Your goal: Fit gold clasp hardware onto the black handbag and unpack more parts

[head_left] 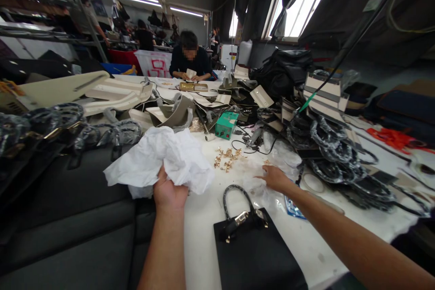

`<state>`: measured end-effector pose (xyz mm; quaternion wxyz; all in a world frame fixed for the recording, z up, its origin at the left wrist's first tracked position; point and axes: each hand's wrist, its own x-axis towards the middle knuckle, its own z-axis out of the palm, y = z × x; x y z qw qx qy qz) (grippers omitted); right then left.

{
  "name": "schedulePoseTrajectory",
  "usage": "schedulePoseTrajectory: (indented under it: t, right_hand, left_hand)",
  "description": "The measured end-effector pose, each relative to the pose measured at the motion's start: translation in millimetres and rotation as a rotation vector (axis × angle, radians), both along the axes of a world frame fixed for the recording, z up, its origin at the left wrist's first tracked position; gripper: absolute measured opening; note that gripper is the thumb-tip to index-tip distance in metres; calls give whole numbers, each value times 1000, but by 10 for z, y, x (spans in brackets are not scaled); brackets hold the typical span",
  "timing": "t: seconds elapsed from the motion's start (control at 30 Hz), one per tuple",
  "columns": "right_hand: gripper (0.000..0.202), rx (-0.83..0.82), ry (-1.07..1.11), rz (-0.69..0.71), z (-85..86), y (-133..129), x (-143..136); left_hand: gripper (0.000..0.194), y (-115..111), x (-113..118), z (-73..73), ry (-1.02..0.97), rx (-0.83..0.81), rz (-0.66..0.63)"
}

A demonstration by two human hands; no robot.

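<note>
Grasping white sheet [176, 156], left hand [170, 190]; long axis sideways; right hand [273, 178], grip unclear.

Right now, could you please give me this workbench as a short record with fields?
left hand: gripping a crumpled white sheet
right hand: near clear plastic, grip unclear
nearest item: black handbag on white tabletop
small parts: loose gold-coloured pieces
equipment: green box, beyond the pieces
opposite: seated person handling a pale piece
</note>
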<state>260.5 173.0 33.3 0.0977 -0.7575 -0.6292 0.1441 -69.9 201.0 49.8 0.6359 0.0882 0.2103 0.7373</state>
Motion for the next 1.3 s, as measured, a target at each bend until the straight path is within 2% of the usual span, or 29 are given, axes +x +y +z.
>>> schedulePoseTrajectory:
  t: [0.13,0.27,0.4,0.53,0.67,0.8,0.93,1.07,1.3]
  right_hand:
    - [22,-24,156,-26,-50,66,-56]
    - [21,-45,478,-23,69,185,-147]
    - [27,-52,869,-53,326,438,-212]
    - [29,-3,1130,-62,675,717,-253]
    - [25,24,1243,-55,960,841,-298]
    - [20,67,1289,-67,1105,836,-328]
    - [18,176,1302,-103,1171,821,-362]
    - [14,164,1320,-94,1171,858,-387]
    - [16,58,1317,-112,941,917,-390]
  left_hand:
    - [34,15,-5,-49,-13,10,-9]
    - [35,30,-19,-58,-19,-1,4]
    - [36,32,-24,-57,-31,-3,-4]
    - [35,39,-34,-76,-55,-1,-18]
    - [36,33,-33,-60,-45,7,-13]
    - [33,24,-13,-34,-40,-21,-10]
    - [34,26,2,-52,-41,-68,-34]
    - [36,14,9,-47,-46,-86,-53]
    - [35,8,23,-25,-72,-92,-43]
